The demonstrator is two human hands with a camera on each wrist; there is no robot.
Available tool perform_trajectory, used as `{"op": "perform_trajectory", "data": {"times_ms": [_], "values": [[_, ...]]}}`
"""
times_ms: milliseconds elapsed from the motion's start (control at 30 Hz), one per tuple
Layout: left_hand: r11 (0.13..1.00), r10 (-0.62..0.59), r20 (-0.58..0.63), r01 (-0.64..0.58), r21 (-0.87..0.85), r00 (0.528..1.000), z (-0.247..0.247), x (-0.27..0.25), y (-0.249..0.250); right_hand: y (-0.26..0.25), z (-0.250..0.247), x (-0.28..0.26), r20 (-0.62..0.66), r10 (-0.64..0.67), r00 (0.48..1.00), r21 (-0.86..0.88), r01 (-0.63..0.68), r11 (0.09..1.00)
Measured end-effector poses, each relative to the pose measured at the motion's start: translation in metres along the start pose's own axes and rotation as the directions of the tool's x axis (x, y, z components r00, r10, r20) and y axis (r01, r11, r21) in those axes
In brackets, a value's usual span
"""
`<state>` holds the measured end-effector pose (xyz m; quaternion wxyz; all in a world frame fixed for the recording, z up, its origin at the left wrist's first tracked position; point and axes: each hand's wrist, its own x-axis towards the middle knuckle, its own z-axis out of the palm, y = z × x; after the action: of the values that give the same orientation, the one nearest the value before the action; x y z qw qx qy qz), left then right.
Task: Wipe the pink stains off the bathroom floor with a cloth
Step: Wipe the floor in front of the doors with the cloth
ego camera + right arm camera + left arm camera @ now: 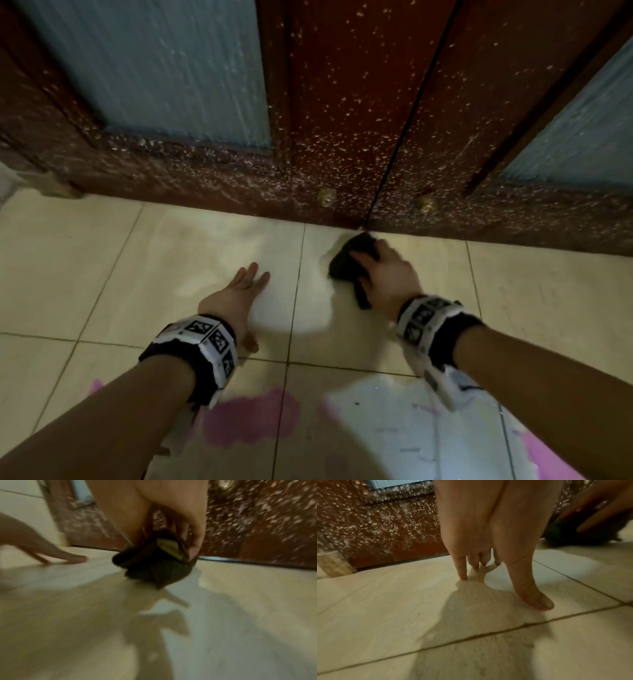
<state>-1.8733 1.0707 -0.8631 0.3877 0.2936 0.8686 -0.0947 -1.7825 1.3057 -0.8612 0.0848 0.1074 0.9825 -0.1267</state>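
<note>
A dark cloth (352,260) is being pressed to the tiled floor (102,274) by the right hand (387,274), just in front of the foot of a brown wooden door (342,120). The fingers (197,539) of that hand are being curled over the bunched cloth, which is being gripped from above; in the right wrist view the picture is blurred, and a pale patch can be seen on the cloth's upper fold, but nothing on it can be read.

The left hand (239,291) is being rested flat on the floor to the left of the cloth, well apart from it. Its fingers (460,566) are being held straight and close together, with the thumb (530,595) spread to the side and the tips touching the tile.

Pink stains (250,421) are lying on the tiles nearest the person, below both wrists and apart from the cloth; another pink patch (548,459) is showing at the lower right edge.

The door is being shown flecked all over with pale spots, with bluish panels (164,68) set into it and two small brass knobs (326,197) near its bottom edge.

Black-and-white square marker patterns are being worn on a band at each wrist (209,346); no words or brand can be read on them.
</note>
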Motion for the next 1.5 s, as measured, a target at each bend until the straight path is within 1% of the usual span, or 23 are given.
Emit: {"op": "perform_trajectory", "data": {"times_ms": [100, 167, 267, 333, 400, 467, 500, 533, 600, 667, 733, 767, 867, 933, 967, 1033, 1100, 1133, 1200, 1267, 1300, 1400, 1500], "values": [[1.000, 0.002, 0.022, -0.003, 0.028, 1.000, -0.003, -0.003, 0.004, -0.002, -0.002, 0.011, 0.069, 0.049, 0.996, -0.107, -0.041, 0.993], [0.999, -0.020, 0.021, 0.019, 0.049, 1.000, -0.004, -0.002, 0.008, -0.016, 0.007, -0.008, 0.117, -0.092, 0.989, -0.164, 0.111, 0.980], [0.996, -0.036, 0.041, 0.032, 0.083, 0.999, -0.006, -0.004, 0.011, -0.033, 0.034, -0.071, 0.188, -0.345, 0.920, -0.057, 0.360, 0.931], [0.991, -0.023, 0.075, 0.013, 0.130, 0.997, -0.012, -0.006, 0.011, -0.039, 0.046, -0.106, 0.236, -0.387, 0.891, 0.016, 0.395, 0.919], [0.984, -0.022, 0.089, 0.006, 0.178, 0.996, -0.025, -0.006, 0.012, -0.035, 0.037, -0.107, 0.186, -0.383, 0.905, 0.129, 0.364, 0.922], [0.985, -0.024, 0.077, 0.011, 0.170, 0.997, -0.037, -0.008, 0.016, -0.020, 0.024, -0.083, 0.055, -0.362, 0.931, 0.106, 0.355, 0.929], [0.986, -0.014, 0.062, 0.004, 0.168, 0.998, -0.042, -0.009, 0.021, -0.007, 0.015, -0.066, -0.014, -0.299, 0.954, 0.000, 0.299, 0.954], [0.985, 0.006, 0.042, -0.014, 0.172, 0.999, -0.045, -0.009, 0.028, 0.007, 0.002, -0.051, -0.062, -0.179, 0.982, -0.009, 0.179, 0.984], [0.983, 0.066, 0.012, -0.067, 0.174, 0.998, -0.045, -0.010, 0.046, 0.041, -0.018, -0.032, -0.049, 0.021, 0.999, -0.049, -0.023, 0.999], [0.975, 0.126, 0.000, -0.123, 0.183, 0.992, -0.039, -0.010, 0.065, 0.066, -0.023, -0.029, 0.013, 0.102, 0.995, -0.038, -0.101, 0.994], [0.968, 0.174, -0.015, -0.168, 0.188, 0.985, -0.032, -0.008, 0.081, 0.072, -0.014, -0.045, 0.079, 0.056, 0.995, -0.101, -0.047, 0.994], [0.967, 0.182, -0.018, -0.176, 0.184, 0.983, -0.030, -0.006, 0.087, 0.069, -0.007, -0.059, 0.097, -0.039, 0.994, -0.123, 0.051, 0.991], [0.966, 0.177, 0.003, -0.175, 0.191, 0.984, -0.028, 0.002, 0.100, 0.055, 0.017, -0.114, 0.147, -0.325, 0.934, -0.086, 0.339, 0.937], [0.963, 0.173, 0.035, -0.176, 0.204, 0.984, -0.027, 0.008, 0.107, 0.055, 0.024, -0.138, 0.231, -0.405, 0.885, -0.082, 0.432, 0.898], [0.962, 0.170, 0.048, -0.176, 0.209, 0.984, -0.027, 0.010, 0.110, 0.059, 0.023, -0.139, 0.226, -0.409, 0.884, -0.059, 0.432, 0.900], [0.963, 0.156, 0.068, -0.167, 0.210, 0.985, -0.022, 0.011, 0.115, 0.074, 0.008, -0.124, 0.135, -0.337, 0.932, 0.008, 0.339, 0.941], [0.967, 0.136, 0.065, -0.146, 0.210, 0.989, -0.016, 0.011, 0.120, 0.096, -0.014, -0.097, 0.002, -0.114, 0.993, 0.004, 0.114, 0.993], [0.968, 0.128, 0.061, -0.138, 0.209, 0.990, -0.014, 0.011, 0.121, 0.111, -0.021, -0.085, -0.041, -0.005, 0.999, -0.036, 0.004, 0.999], [0.971, 0.118, 0.058, -0.127, 0.202, 0.991, -0.009, 0.011, 0.120, 0.130, -0.029, -0.070, -0.014, 0.146, 0.989, -0.069, -0.147, 0.987], [0.973, 0.117, 0.050, -0.125, 0.193, 0.992, -0.005, 0.010, 0.118, 0.134, -0.026, -0.072, 0.033, 0.165, 0.986, -0.094, -0.162, 0.982], [0.974, 0.121, 0.045, -0.127, 0.187, 0.992, -0.004, 0.009, 0.117, 0.131, -0.022, -0.078, 0.053, 0.148, 0.988, -0.119, -0.140, 0.983], [0.975, 0.135, 0.034, -0.139, 0.173, 0.990, -0.002, 0.007, 0.115, 0.107, -0.001, -0.114, 0.071, -0.038, 0.997, -0.132, 0.047, 0.990], [0.969, 0.151, 0.036, -0.155, 0.191, 0.988, -0.002, 0.005, 0.113, 0.087, 0.020, -0.155, 0.190, -0.208, 0.960, -0.093, 0.228, 0.969]]}}
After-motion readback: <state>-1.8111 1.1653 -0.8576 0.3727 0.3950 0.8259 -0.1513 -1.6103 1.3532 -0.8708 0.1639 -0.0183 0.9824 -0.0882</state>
